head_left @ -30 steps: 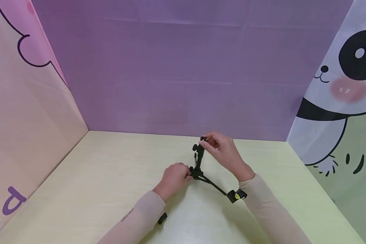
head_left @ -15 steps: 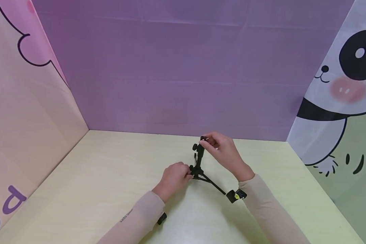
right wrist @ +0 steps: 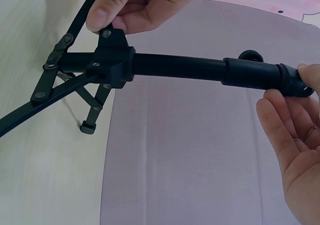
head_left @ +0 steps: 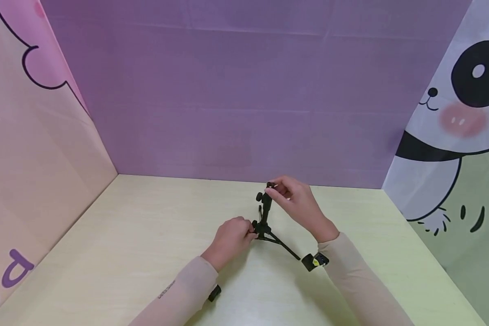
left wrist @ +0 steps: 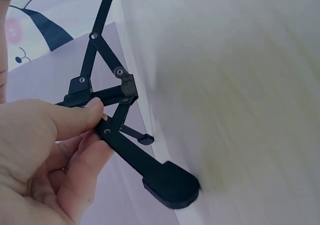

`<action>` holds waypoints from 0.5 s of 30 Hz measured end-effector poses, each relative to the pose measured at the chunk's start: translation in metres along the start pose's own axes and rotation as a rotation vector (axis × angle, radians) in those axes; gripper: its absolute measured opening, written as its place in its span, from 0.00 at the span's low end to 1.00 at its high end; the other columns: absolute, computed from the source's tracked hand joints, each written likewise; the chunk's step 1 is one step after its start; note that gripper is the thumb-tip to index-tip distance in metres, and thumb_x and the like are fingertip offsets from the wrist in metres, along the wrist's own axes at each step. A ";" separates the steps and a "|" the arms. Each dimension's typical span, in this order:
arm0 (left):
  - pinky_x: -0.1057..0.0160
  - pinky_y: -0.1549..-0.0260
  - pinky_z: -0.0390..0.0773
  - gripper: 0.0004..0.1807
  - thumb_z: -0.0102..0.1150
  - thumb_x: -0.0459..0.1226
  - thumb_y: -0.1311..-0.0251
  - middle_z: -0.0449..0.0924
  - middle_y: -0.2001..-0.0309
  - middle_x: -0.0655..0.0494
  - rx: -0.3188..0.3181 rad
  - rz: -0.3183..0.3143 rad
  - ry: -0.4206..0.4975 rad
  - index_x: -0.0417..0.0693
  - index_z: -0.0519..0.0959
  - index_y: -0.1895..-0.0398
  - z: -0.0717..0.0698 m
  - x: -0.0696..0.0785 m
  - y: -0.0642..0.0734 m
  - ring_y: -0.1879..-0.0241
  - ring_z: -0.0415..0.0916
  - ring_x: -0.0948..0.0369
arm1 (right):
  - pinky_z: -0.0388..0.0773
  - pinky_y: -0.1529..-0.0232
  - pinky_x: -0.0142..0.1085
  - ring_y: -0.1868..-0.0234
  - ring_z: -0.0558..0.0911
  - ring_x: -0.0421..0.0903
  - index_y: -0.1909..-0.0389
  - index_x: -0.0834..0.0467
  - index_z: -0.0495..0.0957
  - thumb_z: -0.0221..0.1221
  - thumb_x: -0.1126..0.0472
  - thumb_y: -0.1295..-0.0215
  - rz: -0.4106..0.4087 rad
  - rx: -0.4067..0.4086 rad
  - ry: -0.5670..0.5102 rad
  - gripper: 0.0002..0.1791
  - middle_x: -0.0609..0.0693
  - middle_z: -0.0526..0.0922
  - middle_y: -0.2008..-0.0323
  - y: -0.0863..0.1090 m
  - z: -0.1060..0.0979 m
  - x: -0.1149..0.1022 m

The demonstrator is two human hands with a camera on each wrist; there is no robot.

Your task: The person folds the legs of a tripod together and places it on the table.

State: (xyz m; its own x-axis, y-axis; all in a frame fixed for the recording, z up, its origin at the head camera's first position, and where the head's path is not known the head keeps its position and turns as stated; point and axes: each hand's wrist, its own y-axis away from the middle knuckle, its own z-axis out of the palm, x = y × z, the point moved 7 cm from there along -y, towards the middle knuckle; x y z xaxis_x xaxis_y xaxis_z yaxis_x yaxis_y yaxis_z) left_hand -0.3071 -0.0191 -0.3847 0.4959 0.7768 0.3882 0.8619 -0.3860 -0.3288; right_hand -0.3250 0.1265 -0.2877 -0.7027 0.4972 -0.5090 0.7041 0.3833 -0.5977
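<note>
A small black tripod (head_left: 265, 215) stands upright at the middle of the table, its legs spread and braced by hinged struts. My left hand (head_left: 230, 240) pinches one leg near the hub between thumb and fingers; the left wrist view shows that leg (left wrist: 132, 155) ending in a wide foot. At the top of the column, my right hand (head_left: 299, 201) pinches the tripod's head with thumb and fingertips. In the right wrist view the column (right wrist: 180, 67) runs from the hub to a thicker collar with a round knob (right wrist: 251, 56).
The pale wooden table (head_left: 146, 213) reaches back to a purple cloth wall (head_left: 228, 90). A panda-print panel (head_left: 452, 136) rises on the right and a pink-beige panel (head_left: 45, 158) on the left. Small black wrist cameras (head_left: 309, 261) hang under both forearms.
Both hands keep their grip on the tripod with almost no movement. The whole head view has shifted very slightly.
</note>
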 end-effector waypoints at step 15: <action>0.65 0.71 0.75 0.07 0.69 0.37 0.38 0.75 0.73 0.59 0.016 -0.015 0.046 0.45 0.84 0.72 -0.003 -0.001 0.001 0.72 0.73 0.63 | 0.79 0.67 0.34 0.71 0.81 0.39 0.54 0.59 0.82 0.65 0.60 0.31 -0.003 0.003 -0.001 0.10 0.45 0.82 0.69 0.000 0.000 0.000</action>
State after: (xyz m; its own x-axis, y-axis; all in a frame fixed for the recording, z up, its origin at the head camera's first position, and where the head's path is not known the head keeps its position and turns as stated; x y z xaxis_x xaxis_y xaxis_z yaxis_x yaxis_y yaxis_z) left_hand -0.3064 -0.0223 -0.3828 0.4872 0.7589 0.4322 0.8679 -0.3659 -0.3359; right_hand -0.3251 0.1257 -0.2875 -0.7046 0.4955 -0.5079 0.7020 0.3825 -0.6007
